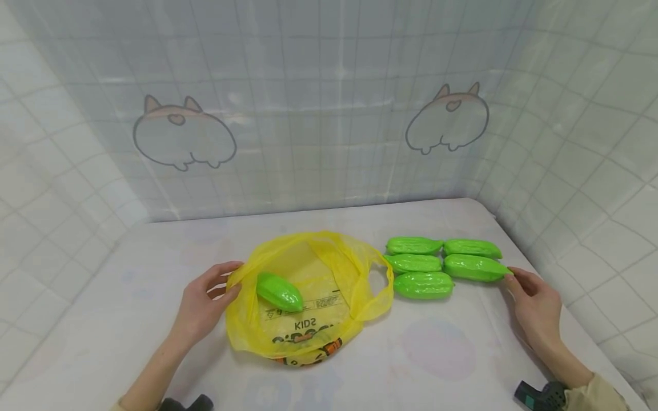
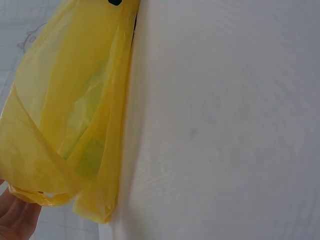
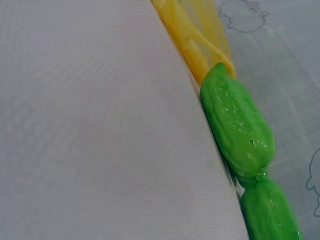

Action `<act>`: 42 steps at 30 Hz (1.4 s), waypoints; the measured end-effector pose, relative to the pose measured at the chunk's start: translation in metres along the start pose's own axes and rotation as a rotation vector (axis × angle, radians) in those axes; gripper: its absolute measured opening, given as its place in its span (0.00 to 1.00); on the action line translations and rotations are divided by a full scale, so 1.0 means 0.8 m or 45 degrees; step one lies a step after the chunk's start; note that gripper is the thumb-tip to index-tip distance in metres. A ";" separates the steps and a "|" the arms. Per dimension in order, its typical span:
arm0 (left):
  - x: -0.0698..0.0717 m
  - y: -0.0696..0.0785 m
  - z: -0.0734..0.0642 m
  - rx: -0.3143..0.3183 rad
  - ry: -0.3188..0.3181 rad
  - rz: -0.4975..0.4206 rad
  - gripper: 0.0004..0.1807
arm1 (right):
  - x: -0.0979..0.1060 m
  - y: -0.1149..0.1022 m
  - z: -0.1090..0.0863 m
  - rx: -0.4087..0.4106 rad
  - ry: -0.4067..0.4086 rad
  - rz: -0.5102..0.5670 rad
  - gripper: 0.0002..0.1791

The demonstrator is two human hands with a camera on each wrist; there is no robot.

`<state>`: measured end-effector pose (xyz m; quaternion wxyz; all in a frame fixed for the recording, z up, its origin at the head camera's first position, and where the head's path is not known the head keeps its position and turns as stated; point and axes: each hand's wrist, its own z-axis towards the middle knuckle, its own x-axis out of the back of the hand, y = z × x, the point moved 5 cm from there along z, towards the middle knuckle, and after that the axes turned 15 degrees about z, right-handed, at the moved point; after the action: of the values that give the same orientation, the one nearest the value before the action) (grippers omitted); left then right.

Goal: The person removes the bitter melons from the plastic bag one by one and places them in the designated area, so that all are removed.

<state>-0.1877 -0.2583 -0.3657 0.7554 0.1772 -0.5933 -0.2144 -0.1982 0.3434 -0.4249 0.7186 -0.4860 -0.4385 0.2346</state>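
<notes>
A yellow plastic bag [image 1: 308, 337] with printed lettering lies with its mouth spread wide. My left hand [image 1: 203, 299] grips its left rim; the left wrist view shows those fingers [image 2: 20, 217] at the bag's edge. Inside the bag rests one glossy green bitter melon [image 1: 280, 292]. My right hand [image 1: 537, 302] pinches the pointed right end of another bitter melon [image 1: 475, 268], which lies at the front of the right column. Behind that one is a further bitter melon [image 1: 472, 248]. The right hand itself is outside the right wrist view.
Left of the held one, three bitter melons lie stacked in a column, the nearest [image 1: 423, 285] beside the bag's looped handle [image 1: 380, 299]. All sit on a pale table [image 1: 437, 365]. Tiled-pattern walls [image 1: 319, 142] enclose the back and both sides.
</notes>
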 end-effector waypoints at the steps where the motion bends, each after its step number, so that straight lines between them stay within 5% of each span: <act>1: 0.000 0.000 0.000 -0.001 0.001 0.002 0.22 | 0.000 0.000 0.000 0.003 -0.001 0.002 0.24; 11: 0.000 0.000 0.000 0.009 -0.014 0.008 0.22 | 0.000 -0.002 0.001 0.056 -0.018 0.008 0.25; 42: -0.001 0.000 0.000 -0.003 -0.002 -0.009 0.22 | -0.001 -0.003 0.003 0.000 -0.023 0.000 0.26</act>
<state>-0.1877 -0.2576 -0.3662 0.7543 0.1783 -0.5930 -0.2181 -0.2006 0.3430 -0.4230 0.7146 -0.4840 -0.4450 0.2388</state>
